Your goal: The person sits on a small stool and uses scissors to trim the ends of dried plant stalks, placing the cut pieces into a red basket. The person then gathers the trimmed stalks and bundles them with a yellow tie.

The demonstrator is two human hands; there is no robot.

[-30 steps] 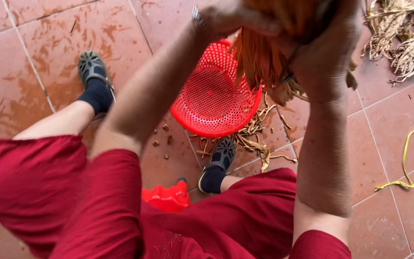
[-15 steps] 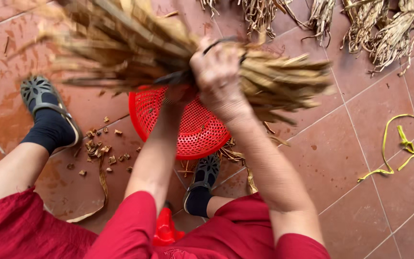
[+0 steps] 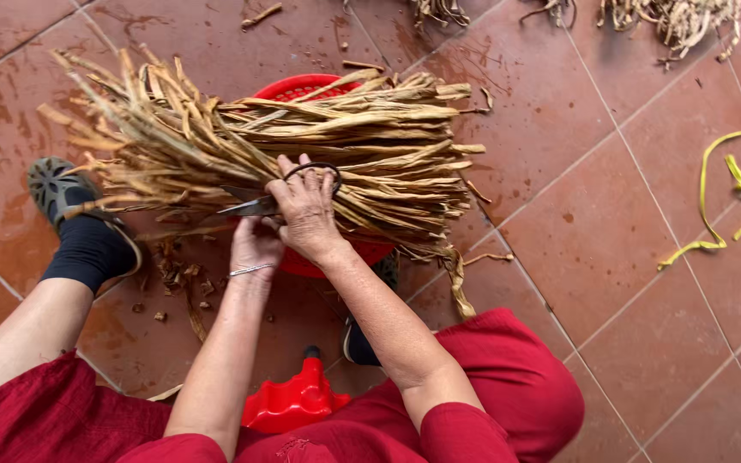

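Observation:
A thick bundle of dried tan stalks (image 3: 319, 137) lies sideways across a red mesh basket (image 3: 302, 86). My right hand (image 3: 306, 210) rests on the bundle's middle and grips black-handled scissors (image 3: 280, 197), whose blades point left. My left hand (image 3: 255, 244) is under the bundle, fingers curled up against the stalks beside the blades. A thin bracelet circles my left wrist.
Both feet in dark shoes (image 3: 53, 184) flank the basket on red floor tiles. A red plastic stool (image 3: 298, 399) sits between my knees. A yellow strap (image 3: 731, 193) lies at right. More dried stalks (image 3: 671, 17) lie at the top edge. Cut scraps (image 3: 177, 283) litter the floor.
The bundle has come down from in front of the camera and now lies level over the basket. My hands have shifted to its middle, and the scissors now show.

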